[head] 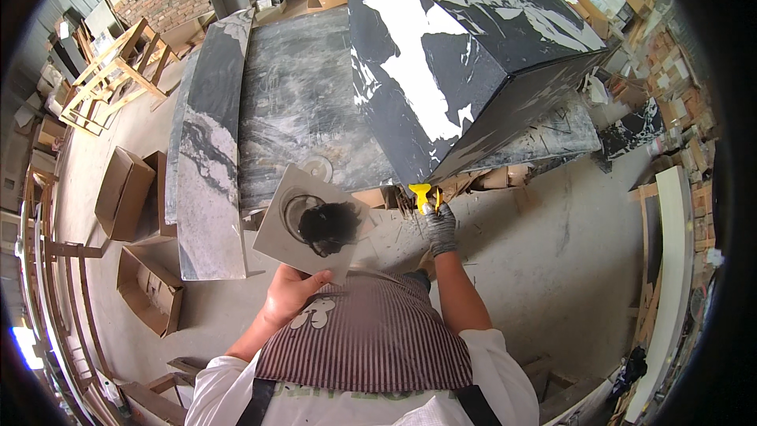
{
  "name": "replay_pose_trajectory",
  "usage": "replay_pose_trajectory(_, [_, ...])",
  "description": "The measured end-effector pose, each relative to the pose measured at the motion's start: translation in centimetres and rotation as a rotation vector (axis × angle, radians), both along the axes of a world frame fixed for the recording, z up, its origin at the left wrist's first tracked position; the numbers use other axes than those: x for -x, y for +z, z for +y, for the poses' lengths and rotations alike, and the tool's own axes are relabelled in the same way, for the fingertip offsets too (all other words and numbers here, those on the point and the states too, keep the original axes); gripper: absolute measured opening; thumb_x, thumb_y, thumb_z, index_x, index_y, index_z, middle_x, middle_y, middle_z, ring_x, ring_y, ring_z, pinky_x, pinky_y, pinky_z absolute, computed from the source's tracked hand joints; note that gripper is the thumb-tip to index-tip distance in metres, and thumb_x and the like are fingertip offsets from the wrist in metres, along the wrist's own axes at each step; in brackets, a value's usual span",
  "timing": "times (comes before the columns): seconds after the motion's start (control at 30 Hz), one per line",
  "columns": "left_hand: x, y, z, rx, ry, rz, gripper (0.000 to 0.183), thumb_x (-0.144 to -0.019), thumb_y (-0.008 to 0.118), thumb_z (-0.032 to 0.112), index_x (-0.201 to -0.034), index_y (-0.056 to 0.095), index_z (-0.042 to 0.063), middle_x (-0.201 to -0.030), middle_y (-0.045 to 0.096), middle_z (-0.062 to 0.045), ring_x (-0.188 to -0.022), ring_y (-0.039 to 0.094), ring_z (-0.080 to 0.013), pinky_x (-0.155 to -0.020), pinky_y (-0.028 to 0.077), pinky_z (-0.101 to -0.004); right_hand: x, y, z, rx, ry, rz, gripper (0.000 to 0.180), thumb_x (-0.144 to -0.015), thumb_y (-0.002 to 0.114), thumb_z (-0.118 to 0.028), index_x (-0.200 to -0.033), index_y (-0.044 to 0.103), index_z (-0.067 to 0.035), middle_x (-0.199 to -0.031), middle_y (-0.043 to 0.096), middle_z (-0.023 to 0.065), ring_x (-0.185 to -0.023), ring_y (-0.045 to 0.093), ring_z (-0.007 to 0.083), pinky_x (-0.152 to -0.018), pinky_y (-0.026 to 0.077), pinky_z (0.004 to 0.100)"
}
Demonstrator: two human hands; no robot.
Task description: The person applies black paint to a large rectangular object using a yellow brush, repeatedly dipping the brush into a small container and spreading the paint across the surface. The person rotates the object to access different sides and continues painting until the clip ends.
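Observation:
My bare left hand [294,294] holds a pale square tile [278,236] by its near edge; a mound of black paste [331,225] lies spread on it. A grey glove covers my right hand [440,228], which grips a yellow plastic spreader [420,196] at the lower near corner of a large block [437,65]. The block is clad in black marble-look slabs with white veins and rests on a grey worktable [295,89]. Whether the spreader touches the block's edge cannot be told.
A long veined stone strip [207,160] lies along the table's left side, near a round disc [317,168]. Cardboard boxes [127,192] and a wooden frame [112,80] stand at left. Offcuts and a long white strip [671,284] line the right side.

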State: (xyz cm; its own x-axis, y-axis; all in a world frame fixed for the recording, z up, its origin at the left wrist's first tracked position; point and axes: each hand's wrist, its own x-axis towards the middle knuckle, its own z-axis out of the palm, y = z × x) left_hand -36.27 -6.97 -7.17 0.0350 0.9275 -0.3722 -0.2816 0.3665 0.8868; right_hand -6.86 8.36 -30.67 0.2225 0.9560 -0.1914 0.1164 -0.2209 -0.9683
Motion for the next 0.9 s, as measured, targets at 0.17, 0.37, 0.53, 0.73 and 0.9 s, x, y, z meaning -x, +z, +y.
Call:
replay_pose_trajectory(0.17, [-0.3, 0.1, 0.1, 0.028, 0.006, 0.036, 0.026, -0.086, 0.064, 0.000, -0.111, 0.059, -0.003, -0.101, 0.064, -0.005, -0.091, 0.059, -0.0129, -0.081, 0.048, -0.0279, -2.8, -5.7, -0.7, 0.101, -0.084, -0.175, 0.028, -0.086, 0.067, -0.021, -0.094, 0.058, 0.004, -0.081, 0.060, 0.0110, -0.071, 0.052, 0.0195, -0.068, 0.047, 0.0350])
replay_pose_trajectory(0.37, [0.0, 0.3, 0.0, 0.046, -0.019, 0.145, 0.024, -0.086, 0.064, 0.000, -0.109, 0.060, -0.004, -0.099, 0.065, -0.005, -0.090, 0.060, -0.0132, -0.080, 0.048, -0.0281, -3.6, -4.8, -2.6, 0.089, -0.055, -0.234, 0.021, -0.085, 0.068, -0.016, -0.094, 0.059, 0.001, -0.080, 0.057, 0.0057, -0.071, 0.049, 0.0144, -0.067, 0.046, 0.0306])
replay_pose_trajectory(0.53, [-0.1, -0.5, -0.6, 0.039, 0.080, 0.043, 0.024, -0.085, 0.065, 0.000, -0.108, 0.060, -0.004, -0.099, 0.065, -0.006, -0.090, 0.060, -0.0140, -0.080, 0.049, -0.0288, -2.3, -3.4, -1.0, -0.064, 0.028, -0.211, 0.027, -0.082, 0.070, -0.021, -0.092, 0.058, 0.002, -0.078, 0.058, 0.0093, -0.070, 0.052, 0.0190, -0.067, 0.046, 0.0343])
replay_pose_trajectory(0.73, [-0.2, 0.5, -0.8, 0.082, 0.117, 0.037, 0.025, -0.084, 0.066, 0.000, -0.108, 0.060, -0.004, -0.099, 0.065, -0.007, -0.088, 0.060, -0.0154, -0.079, 0.049, -0.0291, -1.9, -7.0, 1.1, -0.090, -0.055, -0.532, 0.029, -0.076, 0.074, -0.025, -0.081, 0.062, 0.001, -0.075, 0.061, 0.0170, -0.067, 0.056, 0.0322, -0.067, 0.048, 0.0397])
replay_pose_trajectory(0.9, [0.2, -0.2, -1.3, 0.062, 0.115, 0.063, 0.025, -0.084, 0.067, 0.001, -0.108, 0.060, -0.004, -0.099, 0.065, -0.007, -0.088, 0.060, -0.0152, -0.080, 0.048, -0.0294, -3.3, -9.2, -0.9, -0.023, -0.085, -0.758, 0.030, -0.077, 0.072, -0.025, -0.092, 0.066, 0.001, -0.087, 0.065, 0.0205, -0.079, 0.063, 0.0347, -0.071, 0.051, 0.0416])
